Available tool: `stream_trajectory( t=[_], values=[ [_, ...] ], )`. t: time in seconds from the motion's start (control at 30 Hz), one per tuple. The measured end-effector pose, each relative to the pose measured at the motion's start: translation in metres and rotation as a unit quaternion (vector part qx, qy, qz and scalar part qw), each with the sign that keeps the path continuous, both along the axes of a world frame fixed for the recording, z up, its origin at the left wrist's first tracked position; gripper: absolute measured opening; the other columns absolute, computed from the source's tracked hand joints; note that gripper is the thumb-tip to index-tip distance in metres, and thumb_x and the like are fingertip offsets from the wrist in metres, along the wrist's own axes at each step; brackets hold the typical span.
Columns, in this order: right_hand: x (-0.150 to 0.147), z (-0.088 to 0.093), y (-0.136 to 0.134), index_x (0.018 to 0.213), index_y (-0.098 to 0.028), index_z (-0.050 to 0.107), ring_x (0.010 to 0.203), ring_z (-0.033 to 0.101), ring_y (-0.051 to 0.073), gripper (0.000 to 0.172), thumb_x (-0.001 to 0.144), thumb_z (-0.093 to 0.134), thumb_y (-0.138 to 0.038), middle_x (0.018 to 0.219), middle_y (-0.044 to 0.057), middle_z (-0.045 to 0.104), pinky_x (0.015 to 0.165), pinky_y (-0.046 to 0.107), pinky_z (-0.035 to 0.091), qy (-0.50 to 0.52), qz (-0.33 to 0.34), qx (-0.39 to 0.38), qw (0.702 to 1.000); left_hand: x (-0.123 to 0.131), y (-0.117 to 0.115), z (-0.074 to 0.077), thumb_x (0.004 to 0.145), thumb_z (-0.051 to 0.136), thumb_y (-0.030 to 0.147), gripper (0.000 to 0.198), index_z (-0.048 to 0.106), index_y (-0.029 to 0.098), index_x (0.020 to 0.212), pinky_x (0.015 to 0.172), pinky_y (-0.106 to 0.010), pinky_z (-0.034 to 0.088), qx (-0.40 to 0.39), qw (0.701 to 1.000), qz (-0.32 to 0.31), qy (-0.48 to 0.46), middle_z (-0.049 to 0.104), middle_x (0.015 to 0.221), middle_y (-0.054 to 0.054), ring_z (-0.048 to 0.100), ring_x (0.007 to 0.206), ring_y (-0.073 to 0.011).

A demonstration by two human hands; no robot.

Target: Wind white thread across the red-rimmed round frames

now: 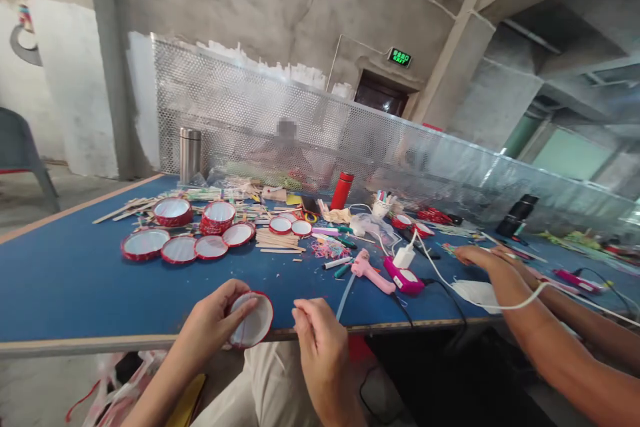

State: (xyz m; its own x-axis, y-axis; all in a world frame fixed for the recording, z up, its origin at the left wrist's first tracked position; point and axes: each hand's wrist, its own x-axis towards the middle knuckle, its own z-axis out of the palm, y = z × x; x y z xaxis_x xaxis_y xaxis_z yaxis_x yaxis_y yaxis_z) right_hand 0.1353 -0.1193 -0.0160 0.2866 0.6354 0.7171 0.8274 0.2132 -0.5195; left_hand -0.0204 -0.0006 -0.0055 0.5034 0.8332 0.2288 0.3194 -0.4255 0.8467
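A small round disc with a red rim and a pale, see-through face is held upright in my left hand, thumb across its face, at the table's front edge. My right hand is a little to the right of it, fingers curled and thumb pressed to them. Whatever may be in that pinch is too small or hidden to name. Beyond my hands, similar red-rimmed discs lie on the blue table, some of them stacked. A pink glue gun rests to the right of my right hand.
Wooden sticks, markers and colourful bands lie mid-table. A purple power strip with cables sits at the right. A steel flask and red bottle stand behind. A co-worker's arms reach in from the right.
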Motion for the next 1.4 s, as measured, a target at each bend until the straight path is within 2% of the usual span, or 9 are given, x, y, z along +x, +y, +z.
stream_trajectory(
  t=[0.13,0.2,0.33,0.43,0.6,0.8,0.97,1.23,1.4],
  values=[
    [0.049,0.008,-0.029,0.092,-0.018,0.06,0.075,0.061,0.013,0.014,0.091,0.046,-0.015,0.08,0.004,0.065,0.071,0.024,0.046,-0.107,-0.079,0.073,0.988,0.001,0.003,-0.001,0.074,0.053,0.056,0.036,0.06,0.021,0.082,0.058,-0.023,0.044,-0.025,1.0,0.002,0.0,0.066,0.07,0.001,0.059,0.065,-0.0181],
    [0.081,0.016,-0.036,0.092,-0.017,0.061,0.081,0.059,0.016,0.013,0.091,0.048,-0.017,0.084,0.006,0.065,0.077,0.029,0.045,-0.181,-0.145,0.06,0.971,0.001,0.004,0.0,0.073,0.053,0.057,0.037,0.06,0.022,0.082,0.056,-0.023,0.043,-0.029,1.0,0.002,-0.004,0.065,0.069,0.001,0.059,0.065,-0.018],
    [0.14,0.027,-0.029,0.103,-0.019,0.062,0.095,0.057,0.024,0.019,0.086,0.053,-0.018,0.104,0.009,0.063,0.081,0.036,0.042,-0.295,-0.26,-0.126,0.911,0.004,0.007,0.003,0.073,0.053,0.056,0.037,0.06,0.021,0.08,0.056,-0.023,0.041,-0.026,1.0,-0.005,-0.001,0.063,0.067,0.001,0.056,0.063,-0.0175],
    [0.169,0.028,-0.015,0.107,-0.02,0.061,0.097,0.056,0.026,0.023,0.084,0.055,-0.018,0.106,0.009,0.063,0.078,0.035,0.04,-0.336,-0.287,-0.26,0.859,0.009,0.012,0.004,0.074,0.05,0.055,0.036,0.058,0.02,0.074,0.05,-0.022,0.037,-0.034,0.999,-0.009,0.018,0.056,0.059,0.003,0.051,0.055,-0.0157],
    [0.195,0.027,0.005,0.092,-0.019,0.063,0.088,0.058,0.024,0.023,0.088,0.042,-0.009,0.092,0.008,0.066,0.073,0.033,0.037,-0.355,-0.269,-0.332,0.832,0.018,0.024,0.01,0.068,0.058,0.051,0.031,0.055,0.02,0.065,0.049,-0.021,0.034,-0.035,0.999,-0.021,0.033,0.054,0.056,0.004,0.05,0.055,-0.0145],
    [0.206,0.039,0.018,0.096,-0.015,0.063,0.093,0.058,0.022,0.031,0.088,0.035,-0.003,0.097,0.01,0.065,0.077,0.03,0.036,-0.356,-0.251,-0.373,0.819,0.01,0.029,0.01,0.067,0.057,0.066,0.049,0.051,0.019,0.081,0.04,-0.017,0.027,-0.2,0.974,-0.064,-0.089,0.047,0.057,0.008,0.041,0.045,-0.0092],
    [0.191,0.062,0.027,0.098,-0.014,0.064,0.094,0.058,0.025,0.03,0.088,0.037,-0.006,0.098,0.013,0.065,0.075,0.032,0.037,-0.354,-0.239,-0.386,0.818,0.005,0.025,0.006,0.071,0.059,0.06,0.043,0.053,0.018,0.08,0.045,-0.019,0.035,-0.136,0.982,-0.039,-0.127,0.053,0.06,0.005,0.048,0.051,-0.0113],
    [0.139,0.084,0.094,0.1,-0.02,0.064,0.103,0.056,0.016,0.017,0.09,0.051,-0.024,0.104,0.004,0.064,0.09,0.03,0.04,-0.401,-0.069,-0.396,0.823,0.005,0.028,0.002,0.072,0.055,0.061,0.043,0.055,0.018,0.081,0.05,-0.021,0.039,-0.093,0.987,-0.016,-0.127,0.056,0.064,0.004,0.051,0.056,-0.0136],
    [0.149,0.088,0.129,0.106,-0.015,0.059,0.098,0.059,0.018,0.025,0.09,0.054,-0.033,0.109,0.006,0.06,0.086,0.041,0.048,-0.382,-0.132,-0.427,0.809,0.003,0.029,-0.005,0.076,0.055,0.056,0.039,0.057,0.017,0.083,0.052,-0.02,0.04,-0.092,0.984,-0.041,-0.148,0.059,0.067,0.003,0.053,0.06,-0.014]
  ],
)
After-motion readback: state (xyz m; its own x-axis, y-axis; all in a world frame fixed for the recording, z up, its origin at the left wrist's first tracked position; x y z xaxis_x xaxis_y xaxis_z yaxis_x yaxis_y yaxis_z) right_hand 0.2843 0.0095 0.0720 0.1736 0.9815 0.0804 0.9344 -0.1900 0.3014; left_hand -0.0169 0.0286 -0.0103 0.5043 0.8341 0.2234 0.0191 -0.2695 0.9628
